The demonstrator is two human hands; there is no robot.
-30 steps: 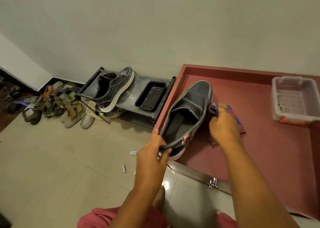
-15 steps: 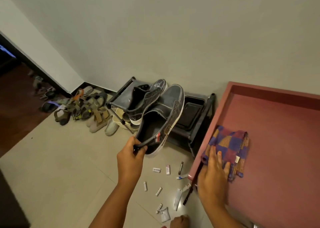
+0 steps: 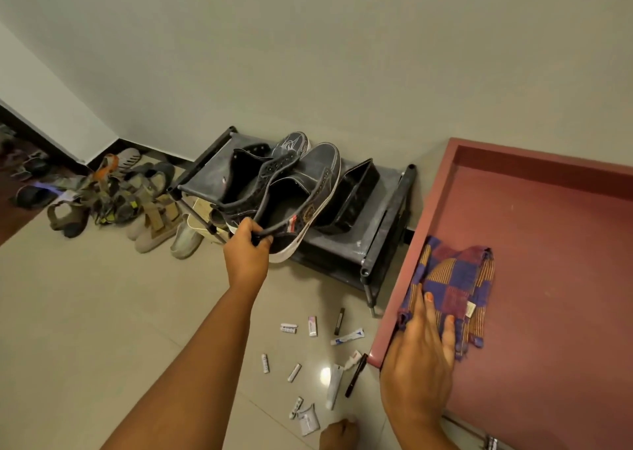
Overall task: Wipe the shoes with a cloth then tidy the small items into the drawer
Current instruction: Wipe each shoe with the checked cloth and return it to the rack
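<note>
Gripping the heel of a dark shoe (image 3: 294, 206) over the black rack (image 3: 373, 240), the left hand (image 3: 246, 254) is curling its fingers round it, while the right hand (image 3: 419, 364) is lying flat on the checked cloth (image 3: 455, 278) on the red desk (image 3: 555, 244). Small items (image 3: 311, 326) are lying scattered on the tiled floor (image 3: 102, 312) by a white wall; their labels are too small to read, and more shoes (image 3: 113, 196) are piling up in the corner.

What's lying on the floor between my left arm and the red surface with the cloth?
In the head view, small items lie scattered on the tiles there: tubes, pens and packets.
</note>
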